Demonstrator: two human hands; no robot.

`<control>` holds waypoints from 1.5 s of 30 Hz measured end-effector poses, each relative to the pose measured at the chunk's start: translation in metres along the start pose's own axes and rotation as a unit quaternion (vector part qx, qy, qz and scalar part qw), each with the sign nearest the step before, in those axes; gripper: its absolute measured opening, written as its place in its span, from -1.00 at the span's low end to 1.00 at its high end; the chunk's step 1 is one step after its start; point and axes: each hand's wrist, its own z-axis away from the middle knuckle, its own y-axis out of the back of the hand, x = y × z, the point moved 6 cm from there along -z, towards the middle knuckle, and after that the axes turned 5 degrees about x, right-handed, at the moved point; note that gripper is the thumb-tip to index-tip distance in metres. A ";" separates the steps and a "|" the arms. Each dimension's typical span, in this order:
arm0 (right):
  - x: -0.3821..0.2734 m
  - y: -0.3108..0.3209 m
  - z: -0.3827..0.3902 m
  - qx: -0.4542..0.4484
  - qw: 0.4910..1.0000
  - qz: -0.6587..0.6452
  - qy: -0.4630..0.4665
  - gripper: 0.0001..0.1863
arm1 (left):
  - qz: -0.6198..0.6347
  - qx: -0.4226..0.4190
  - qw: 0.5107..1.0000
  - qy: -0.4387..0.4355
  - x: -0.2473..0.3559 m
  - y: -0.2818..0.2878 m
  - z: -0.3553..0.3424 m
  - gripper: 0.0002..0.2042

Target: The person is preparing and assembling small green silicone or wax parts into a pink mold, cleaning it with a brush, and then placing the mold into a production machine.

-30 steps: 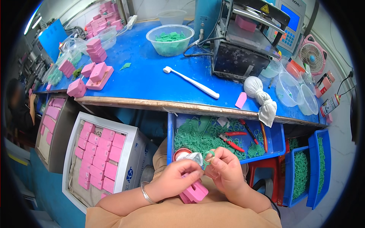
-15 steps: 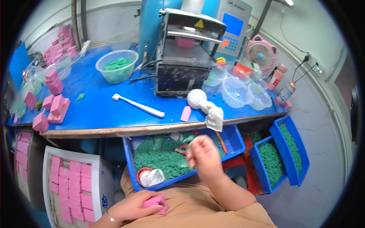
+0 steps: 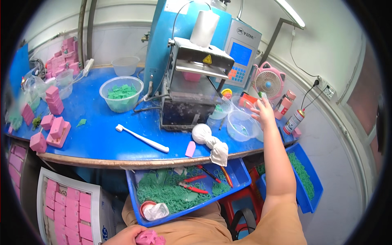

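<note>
At the bottom edge my left hand is closed round a pink mold-like block with cut-out shapes, held against my lap. My right arm stretches over the right part of the bench. My right hand has its fingers apart above clear plastic bowls, close to a small clear-and-green packet and an orange-red item. Whether the fingertips touch the packet I cannot tell. Below the bench edge, a blue tray holds green rubbery strips, red-handled pliers and a crumpled white wrapper.
A press machine stands mid-bench. Before it lie a white brush, a tied white cloth bundle and a pink tab. Pink blocks sit left; a fan and spray can stand right.
My right hand has gone from above the blue tray, fingers bent together, out to the bowls at the back right, fingers apart. My left hand with the pink block sits lower in view.
</note>
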 end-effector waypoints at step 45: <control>-0.012 -0.077 0.297 -0.275 0.783 0.136 0.541 -0.69 | 0.661 -0.013 0.750 -0.013 0.031 0.011 -0.124 -0.70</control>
